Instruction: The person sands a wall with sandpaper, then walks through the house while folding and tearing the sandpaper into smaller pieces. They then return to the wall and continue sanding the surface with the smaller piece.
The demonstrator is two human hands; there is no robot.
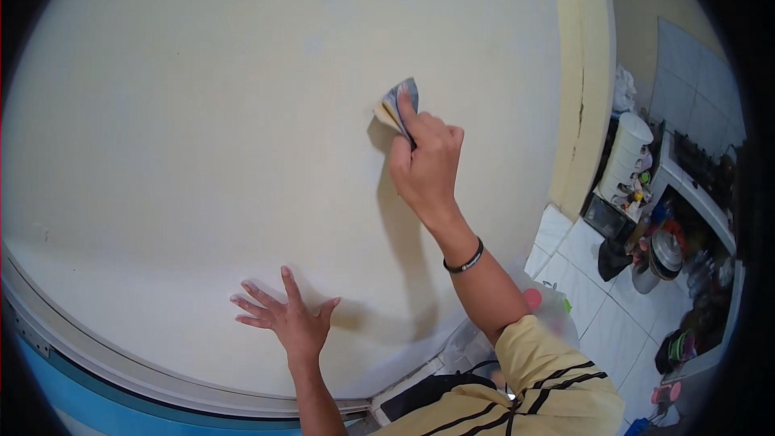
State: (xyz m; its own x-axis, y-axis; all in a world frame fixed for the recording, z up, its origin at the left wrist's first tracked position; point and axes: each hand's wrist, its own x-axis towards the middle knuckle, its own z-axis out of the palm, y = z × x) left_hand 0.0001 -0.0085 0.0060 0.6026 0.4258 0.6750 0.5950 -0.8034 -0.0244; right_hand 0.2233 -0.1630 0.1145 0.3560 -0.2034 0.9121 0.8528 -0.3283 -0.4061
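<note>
A pale cream wall fills most of the view. My right hand is at the wall, gripping a folded piece of sandpaper that is grey on one side and tan on the other. The thumb and bent fingers pinch the sheet, and one finger lies along its grey face. Lower and to the left, my left hand rests against the wall with its fingers spread and nothing in it. A black band circles my right wrist.
To the right, a yellow wall edge with a crack borders a kitchen area. White floor tiles, a white cylindrical container and pots are there. A blue surface lies at the lower left.
</note>
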